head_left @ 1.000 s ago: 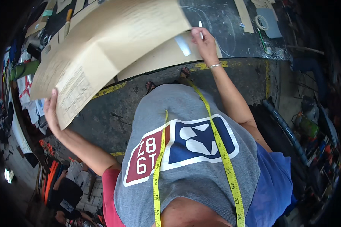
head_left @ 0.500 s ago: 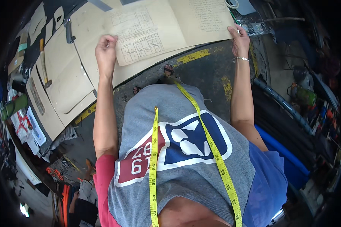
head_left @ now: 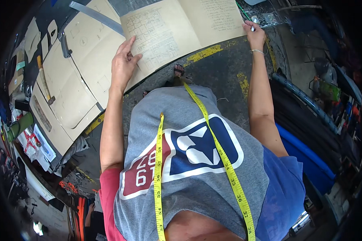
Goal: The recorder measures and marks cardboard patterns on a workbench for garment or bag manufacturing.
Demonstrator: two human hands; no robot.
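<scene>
A large creased, cream-coloured paper sheet (head_left: 189, 30) lies across the front of the work table, with a hand-drawn grid on its left part and handwriting on its right. At its left edge, my left hand (head_left: 124, 65) rests with thumb and fingers apart. My right hand (head_left: 255, 37) pinches the sheet's right edge. A small white-tipped object (head_left: 252, 29), perhaps a pen, pokes out between those fingers; most of it is hidden. Beyond my left hand, a grey metal ruler-like strip (head_left: 97, 18) lies across brown pattern boards (head_left: 82, 76).
On the table's left lie a hammer (head_left: 44, 80), a dark-handled tool (head_left: 65, 45) and a green roll (head_left: 20, 125). A yellow tape measure (head_left: 159, 176) hangs round my neck. Dark and blue rolls (head_left: 305, 148) stand at right. Another person (head_left: 93, 221) is at lower left.
My left hand has loosened its pinch, spread its fingers and moved a little right along the sheet's edge. The sheet's left part has shifted, uncovering more of the grey strip. The right hand keeps its grip.
</scene>
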